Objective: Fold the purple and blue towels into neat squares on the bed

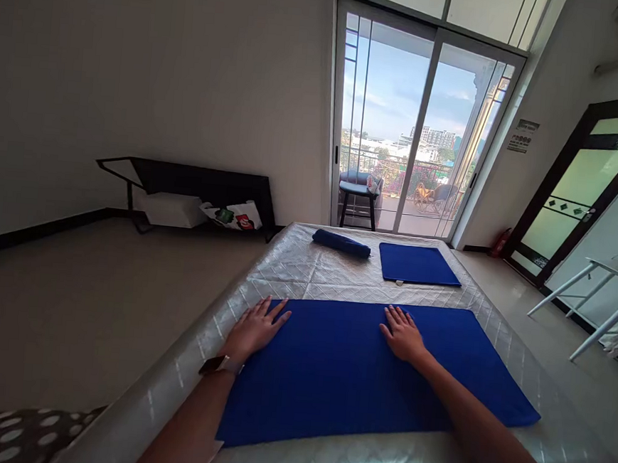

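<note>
At left, a black rack [200,179] is standing by the wall. On the quilted mattress [337,285], a blue cloth [335,376] is lying partly hidden beneath the left hand [256,325] and the right hand [403,335], each grip released; beyond it, a rolled bundle [341,244] and a smaller blue piece [418,264] are resting, while a pale stand [608,324] is occupying the right.

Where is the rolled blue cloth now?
In the head view, the rolled blue cloth lies near the far end of the quilted surface, left of the small flat cloth, beyond the large blue cloth.

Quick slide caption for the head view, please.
Left hand and right hand rest on a spread blue cloth, a smaller blue cloth and a dark-blue roll lying beyond.
</note>
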### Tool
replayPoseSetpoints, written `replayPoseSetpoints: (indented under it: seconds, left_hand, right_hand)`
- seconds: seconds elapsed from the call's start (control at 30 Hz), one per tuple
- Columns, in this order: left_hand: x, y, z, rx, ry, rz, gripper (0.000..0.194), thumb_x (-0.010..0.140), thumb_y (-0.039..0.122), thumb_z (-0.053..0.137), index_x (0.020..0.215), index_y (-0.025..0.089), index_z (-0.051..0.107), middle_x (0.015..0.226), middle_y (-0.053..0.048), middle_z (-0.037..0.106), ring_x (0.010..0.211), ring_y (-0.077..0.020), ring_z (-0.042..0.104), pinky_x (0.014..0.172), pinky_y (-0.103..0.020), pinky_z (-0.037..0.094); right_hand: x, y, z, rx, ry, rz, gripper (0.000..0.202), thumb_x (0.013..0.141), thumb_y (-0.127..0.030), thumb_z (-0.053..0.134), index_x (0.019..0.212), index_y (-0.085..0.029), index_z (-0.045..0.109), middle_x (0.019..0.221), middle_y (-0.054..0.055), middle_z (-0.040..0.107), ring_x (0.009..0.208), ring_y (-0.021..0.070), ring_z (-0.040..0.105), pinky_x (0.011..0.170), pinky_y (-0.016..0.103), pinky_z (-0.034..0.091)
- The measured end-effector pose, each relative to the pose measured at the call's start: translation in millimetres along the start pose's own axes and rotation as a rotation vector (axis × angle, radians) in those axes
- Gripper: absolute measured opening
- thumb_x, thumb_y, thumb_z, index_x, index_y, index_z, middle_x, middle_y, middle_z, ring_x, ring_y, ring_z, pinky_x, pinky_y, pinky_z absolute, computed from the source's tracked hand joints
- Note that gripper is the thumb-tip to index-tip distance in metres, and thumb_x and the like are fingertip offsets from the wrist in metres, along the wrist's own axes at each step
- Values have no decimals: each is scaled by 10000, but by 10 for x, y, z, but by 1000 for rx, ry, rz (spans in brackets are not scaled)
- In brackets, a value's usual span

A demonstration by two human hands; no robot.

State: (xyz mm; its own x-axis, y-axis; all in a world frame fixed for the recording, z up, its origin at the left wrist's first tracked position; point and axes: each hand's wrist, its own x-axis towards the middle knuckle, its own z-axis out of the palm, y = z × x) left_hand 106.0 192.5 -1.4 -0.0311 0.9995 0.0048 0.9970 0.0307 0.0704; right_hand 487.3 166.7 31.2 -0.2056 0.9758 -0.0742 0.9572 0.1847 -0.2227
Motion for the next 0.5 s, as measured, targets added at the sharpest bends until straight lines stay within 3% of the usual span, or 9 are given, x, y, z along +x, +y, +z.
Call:
replayPoseSetpoints:
  seconds: [0.17,0.27,0.37,0.43,0.5]
  left_hand:
    - [15,-20,31,15,7,9,651,994,570,223,1574,275,232,1636,-125,275,1505,-282,267,1198,-504,235]
    - [23,-19,37,23,2,15,641,998,552,242,1572,268,242,1636,-136,270,1506,-277,264,1200,-493,230]
    - [33,-8,46,7,11,8,641,995,555,254,1567,266,263,1632,-134,279,1501,-290,274,1195,-505,239]
    - [38,3,54,-12,28,4,654,988,572,260,1564,262,275,1628,-132,292,1499,-298,277,1190,-513,246]
    - [40,15,59,-28,42,4,660,985,579,270,1562,259,283,1624,-136,300,1499,-302,278,1190,-513,248]
  right_hand:
    - [-228,1356,-309,-103,80,385,640,1018,-426,188,1583,-130,246,1650,77,227,1525,213,185,1234,415,138]
    - [-364,1873,-455,-110,86,555,644,1016,-382,168,1577,-74,238,1644,117,235,1520,225,207,1228,414,168]
    - [-414,1887,-543,-132,116,627,633,1012,-360,166,1567,-75,275,1635,123,264,1519,239,210,1227,438,169]
    - [-381,1590,-544,-167,181,576,620,1010,-337,176,1558,-77,304,1631,120,276,1523,244,196,1227,445,160]
    - [-314,1096,-469,-187,239,435,612,1011,-333,194,1554,-79,318,1628,113,281,1527,237,181,1229,431,148]
